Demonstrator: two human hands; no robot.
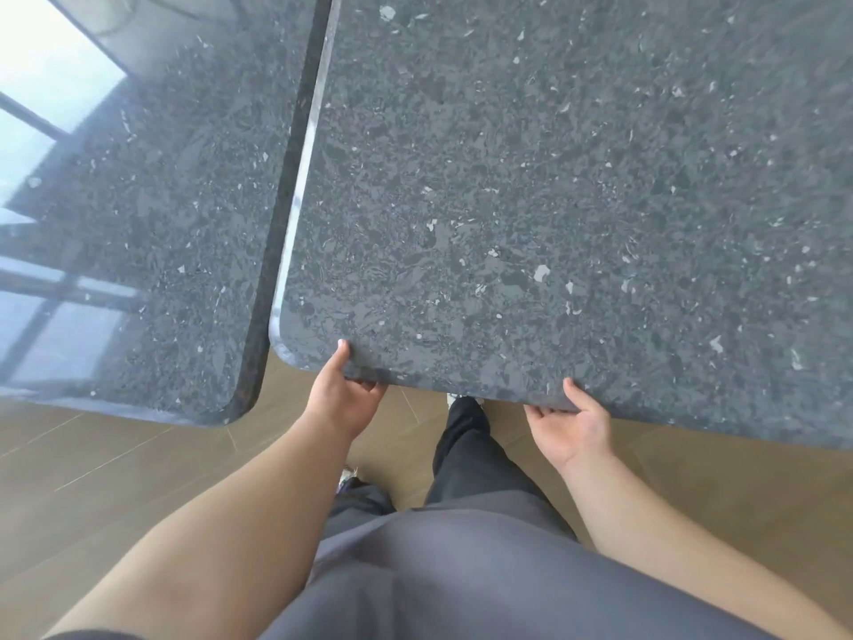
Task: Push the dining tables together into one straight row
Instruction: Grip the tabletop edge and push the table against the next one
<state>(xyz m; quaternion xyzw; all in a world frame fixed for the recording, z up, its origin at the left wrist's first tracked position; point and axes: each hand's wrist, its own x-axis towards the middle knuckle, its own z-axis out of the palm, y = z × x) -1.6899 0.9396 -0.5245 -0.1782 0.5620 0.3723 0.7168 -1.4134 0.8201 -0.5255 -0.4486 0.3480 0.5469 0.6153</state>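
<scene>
Both forearms reach down to the near edge of the right table, where the left hand and right hand each grip the rim, thumb on top and fingers curled underneath. Only a narrow dark gap parts it from the left table, whose near edge sits closer to the person. A level, even sideways push over the wooden floor, then squaring the front edges, looks best.
</scene>
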